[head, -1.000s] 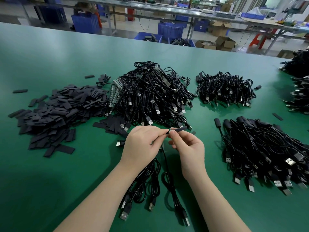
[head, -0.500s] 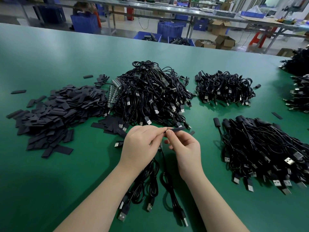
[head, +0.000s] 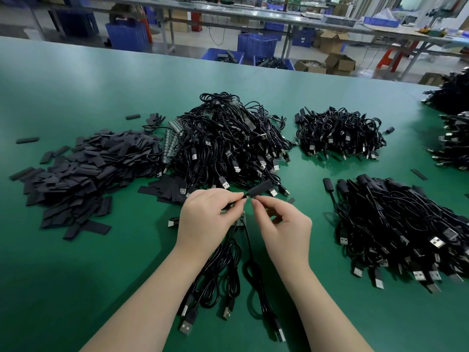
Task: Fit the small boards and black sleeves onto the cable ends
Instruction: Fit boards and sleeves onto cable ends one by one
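A single wide-angle head view looks forward and down from the person's own seat, close over the hands [head: 245,219] at frame centre, with the green table [head: 76,92] stretching away toward 12 o'clock, bowed by the lens, and workshop benches [head: 253,13] far along the top edge.

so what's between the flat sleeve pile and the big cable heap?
Head view: a strip of small boards stands between the sleeve pile and cable heap.
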{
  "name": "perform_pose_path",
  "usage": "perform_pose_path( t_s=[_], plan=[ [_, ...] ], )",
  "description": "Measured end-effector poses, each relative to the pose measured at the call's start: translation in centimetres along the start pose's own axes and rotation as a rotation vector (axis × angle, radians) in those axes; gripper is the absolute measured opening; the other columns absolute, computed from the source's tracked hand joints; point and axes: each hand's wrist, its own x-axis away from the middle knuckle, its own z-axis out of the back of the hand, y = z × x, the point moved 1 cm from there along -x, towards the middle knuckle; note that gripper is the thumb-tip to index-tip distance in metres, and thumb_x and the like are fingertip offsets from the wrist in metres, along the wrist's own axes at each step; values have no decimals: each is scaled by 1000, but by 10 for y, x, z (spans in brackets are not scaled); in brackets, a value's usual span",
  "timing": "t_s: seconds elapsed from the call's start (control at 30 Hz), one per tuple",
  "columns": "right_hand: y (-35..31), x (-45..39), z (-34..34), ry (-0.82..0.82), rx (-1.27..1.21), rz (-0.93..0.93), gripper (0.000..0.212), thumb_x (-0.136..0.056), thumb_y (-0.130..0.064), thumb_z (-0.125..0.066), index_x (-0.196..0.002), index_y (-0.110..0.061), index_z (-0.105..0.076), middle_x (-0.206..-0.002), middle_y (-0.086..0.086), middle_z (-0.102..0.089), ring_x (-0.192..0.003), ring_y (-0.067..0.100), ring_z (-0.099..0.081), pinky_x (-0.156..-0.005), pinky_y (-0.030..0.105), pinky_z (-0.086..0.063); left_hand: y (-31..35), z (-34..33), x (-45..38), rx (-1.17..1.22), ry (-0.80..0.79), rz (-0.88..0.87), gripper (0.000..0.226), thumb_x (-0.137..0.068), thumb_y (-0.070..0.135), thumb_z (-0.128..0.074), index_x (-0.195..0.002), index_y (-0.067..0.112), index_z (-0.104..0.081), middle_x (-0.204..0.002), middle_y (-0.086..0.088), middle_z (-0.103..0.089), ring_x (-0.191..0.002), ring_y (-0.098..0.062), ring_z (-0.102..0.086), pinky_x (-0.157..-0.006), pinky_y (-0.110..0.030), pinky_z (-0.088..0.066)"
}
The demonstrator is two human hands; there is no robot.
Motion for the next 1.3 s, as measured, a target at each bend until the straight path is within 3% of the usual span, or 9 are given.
perform_pose_path(
  t_s=[0.17, 0.23, 0.33, 0.53, 0.87, 1.0, 1.17, 1.3],
  plan=[
    [-3, 0, 1, -23, -72, -45, 14, -88, -19, -73, -92, -33, -75, -82, -22, -71, -80, 0, -64, -75, 7, -43, -1, 0, -1, 4, -12, -2, 8, -80, 12, -78, -87, 10, -78, -83, 2, -74, -79, -17, -71, -73, -43, -55],
    [-5, -2, 3, -50, -203, -143, 22, -90, -18, -71, -87, -40, -73, -84, -16, -73, -81, 1, -66, -76, 9, -46, 0, 0, -1, 5, -23, -2, 7, -81, 14, -76, -88, 12, -78, -84, 4, -74, -80, -16, -71, -74, -43, -54],
    [-8, -7, 8, -91, -519, -317, 22, -94, -16, -68, -95, -36, -76, -88, -8, -76, -82, 3, -69, -75, 15, -51, -1, 0, -2, 17, -47, -22, 9, -84, 18, -73, -89, 13, -78, -85, 5, -74, -81, -14, -70, -73, -42, -53],
    [-8, -11, 12, -96, -677, -415, 21, -83, -34, -73, -103, -35, -78, -86, -5, -74, -74, 8, -66, -76, 20, -53, -3, -4, -1, 31, -50, -67, 11, -85, 20, -73, -91, 13, -78, -86, 6, -75, -83, -11, -70, -73, -39, -54],
    [-15, -7, 14, 22, -619, -351, 14, -83, -29, -74, -92, -37, -80, -84, -4, -77, -70, 8, -69, -70, 16, -54, -5, -6, 2, 12, -14, -75, 10, -83, 21, -74, -89, 14, -78, -82, 8, -74, -81, -7, -67, -78, -23, -46],
    [-15, -8, 15, 10, -587, -332, 30, -89, -13, -72, -89, -43, -79, -83, -6, -77, -72, 8, -70, -70, 16, -54, -3, -6, 3, 19, -23, -81, 10, -83, 20, -73, -89, 13, -79, -81, 7, -74, -80, -8, -68, -78, -23, -45],
    [-16, -5, 14, 48, -535, -290, 35, -88, -13, -74, -98, -47, -74, -83, -3, -77, -73, 13, -68, -73, 18, -54, -1, -7, 2, 38, -32, -28, 10, -83, 21, -73, -90, 15, -79, -83, 9, -74, -82, -6, -67, -81, -17, -42],
    [-15, -5, 14, 102, -466, -239, 35, -88, -12, -74, -90, -47, -76, -86, -6, -77, -83, 15, -72, -78, 20, -54, -1, -6, 2, 51, -25, 19, 11, -83, 23, -73, -90, 17, -78, -85, 10, -74, -86, -3, -64, -85, -9, -36]
  ],
)
